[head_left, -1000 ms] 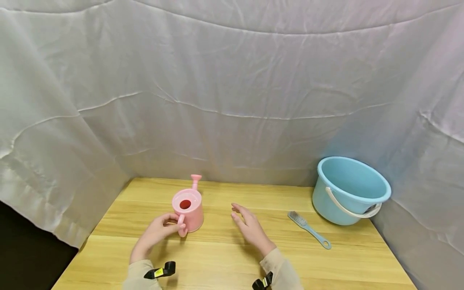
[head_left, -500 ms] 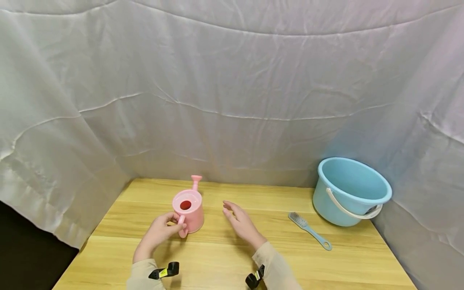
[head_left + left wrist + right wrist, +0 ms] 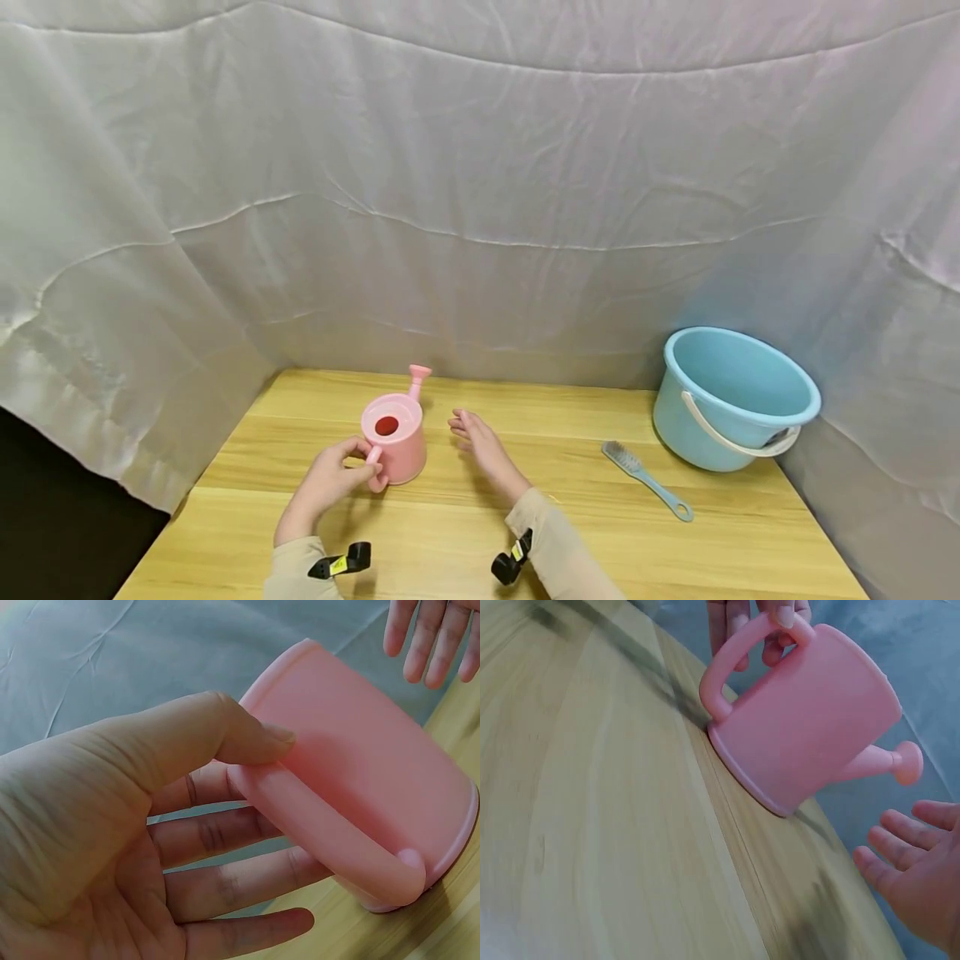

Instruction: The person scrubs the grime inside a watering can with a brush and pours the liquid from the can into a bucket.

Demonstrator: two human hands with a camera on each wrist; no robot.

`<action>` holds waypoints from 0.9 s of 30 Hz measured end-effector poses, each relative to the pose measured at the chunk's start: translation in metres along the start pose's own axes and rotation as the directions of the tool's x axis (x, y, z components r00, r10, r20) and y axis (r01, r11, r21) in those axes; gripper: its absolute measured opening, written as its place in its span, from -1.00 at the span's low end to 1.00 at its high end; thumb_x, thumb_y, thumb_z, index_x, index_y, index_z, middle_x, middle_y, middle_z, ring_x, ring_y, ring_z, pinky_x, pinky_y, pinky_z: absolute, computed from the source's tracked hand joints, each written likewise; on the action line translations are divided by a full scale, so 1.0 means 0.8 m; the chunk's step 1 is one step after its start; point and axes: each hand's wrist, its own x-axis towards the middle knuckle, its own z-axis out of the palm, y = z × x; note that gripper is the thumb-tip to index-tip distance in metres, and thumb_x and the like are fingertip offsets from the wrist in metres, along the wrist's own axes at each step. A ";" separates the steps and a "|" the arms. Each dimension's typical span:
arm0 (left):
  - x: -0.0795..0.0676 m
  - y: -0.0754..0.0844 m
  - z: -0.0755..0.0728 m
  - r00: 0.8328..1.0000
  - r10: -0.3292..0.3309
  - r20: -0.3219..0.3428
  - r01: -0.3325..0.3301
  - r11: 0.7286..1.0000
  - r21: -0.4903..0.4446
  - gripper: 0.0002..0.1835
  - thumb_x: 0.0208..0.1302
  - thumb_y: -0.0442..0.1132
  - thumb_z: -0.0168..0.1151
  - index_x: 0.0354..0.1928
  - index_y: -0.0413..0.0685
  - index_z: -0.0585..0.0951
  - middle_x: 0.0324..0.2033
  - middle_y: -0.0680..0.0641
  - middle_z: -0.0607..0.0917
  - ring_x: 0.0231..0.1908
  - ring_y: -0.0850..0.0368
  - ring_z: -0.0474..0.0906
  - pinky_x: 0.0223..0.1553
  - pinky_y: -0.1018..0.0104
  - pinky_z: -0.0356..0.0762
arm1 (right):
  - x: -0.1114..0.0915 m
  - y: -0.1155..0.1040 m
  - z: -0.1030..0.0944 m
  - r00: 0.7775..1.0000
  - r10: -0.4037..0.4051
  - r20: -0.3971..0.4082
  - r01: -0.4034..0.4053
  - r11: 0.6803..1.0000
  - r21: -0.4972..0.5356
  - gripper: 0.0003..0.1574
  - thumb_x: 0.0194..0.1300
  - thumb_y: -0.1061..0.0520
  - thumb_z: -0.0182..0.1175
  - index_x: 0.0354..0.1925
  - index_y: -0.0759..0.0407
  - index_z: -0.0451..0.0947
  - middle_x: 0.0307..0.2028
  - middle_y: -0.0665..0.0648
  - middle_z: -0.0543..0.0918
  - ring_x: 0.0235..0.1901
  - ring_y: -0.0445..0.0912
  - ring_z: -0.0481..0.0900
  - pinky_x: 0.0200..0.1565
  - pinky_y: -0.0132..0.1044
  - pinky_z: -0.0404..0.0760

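A pink watering can (image 3: 405,454) stands upright on the wooden table, its spout pointing toward the back curtain. My left hand (image 3: 326,483) pinches the top of its handle (image 3: 330,825) between thumb and fingers, as the left wrist view shows up close. To the right of the can, my right hand (image 3: 487,454) hovers with fingers extended and holds nothing. In the right wrist view a gap separates those fingertips from the can and its sprinkler head (image 3: 908,763).
A light blue bucket (image 3: 697,429) with a white handle stands at the table's back right corner. Left of it and nearer lies a blue brush (image 3: 648,481). Grey curtains (image 3: 480,183) enclose the back and sides of the wooden table (image 3: 442,542).
My right hand has moved left, closer to the watering can. The can has turned slightly, its spout swinging a little to the right. My left hand keeps its hold on the handle.
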 end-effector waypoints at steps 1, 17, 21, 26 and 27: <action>0.000 0.000 -0.001 1.000 -0.002 -0.003 0.002 1.000 0.004 -0.80 0.10 -0.26 0.41 -0.26 -0.10 0.60 -0.22 -0.09 0.68 -0.22 0.11 0.54 -0.23 0.29 0.48 | 0.001 0.000 0.001 1.000 0.011 0.004 -0.011 0.999 0.036 -0.22 0.58 -0.16 -0.32 0.35 0.48 0.15 0.25 0.53 0.38 0.28 0.36 0.35 0.28 0.20 0.37; -0.007 -0.015 -0.021 0.998 -0.053 -0.046 0.051 0.997 -0.050 -0.55 0.16 -0.29 0.37 0.08 -0.22 0.49 0.06 -0.29 0.58 -0.05 -0.05 0.59 -0.12 0.26 0.60 | 0.013 0.004 0.034 0.996 0.073 0.052 -0.080 0.988 0.133 -0.13 0.56 -0.22 -0.31 0.39 0.50 0.07 0.31 0.53 0.31 0.33 0.35 0.30 0.33 0.15 0.31; -0.009 -0.019 -0.025 0.998 -0.034 -0.055 0.031 0.998 -0.053 -0.52 0.19 -0.29 0.35 0.15 -0.22 0.48 0.11 -0.31 0.57 -0.06 -0.06 0.62 -0.10 0.31 0.59 | 0.014 0.005 0.040 0.994 0.093 0.060 -0.103 0.978 0.180 -0.11 0.55 -0.26 -0.31 0.42 0.44 0.04 0.35 0.50 0.27 0.36 0.32 0.27 0.35 0.15 0.28; -0.011 -0.028 -0.027 0.998 -0.032 -0.062 0.026 0.995 -0.096 -0.48 0.18 -0.39 0.30 0.21 -0.24 0.46 0.14 -0.35 0.55 -0.14 -0.03 0.66 -0.15 0.40 0.56 | 0.012 0.002 0.046 0.993 0.100 0.067 -0.113 0.968 0.224 -0.08 0.53 -0.29 -0.32 0.44 0.43 0.01 0.37 0.48 0.25 0.38 0.29 0.25 0.37 0.14 0.26; -0.011 -0.030 -0.027 0.997 -0.030 -0.064 0.023 0.994 -0.108 -0.47 0.17 -0.41 0.29 0.21 -0.25 0.46 0.15 -0.36 0.55 -0.15 -0.03 0.66 -0.16 0.41 0.56 | 0.011 0.002 0.046 0.993 0.102 0.065 -0.114 0.967 0.226 -0.07 0.53 -0.30 -0.31 0.44 0.42 0.01 0.37 0.47 0.26 0.38 0.28 0.26 0.37 0.13 0.26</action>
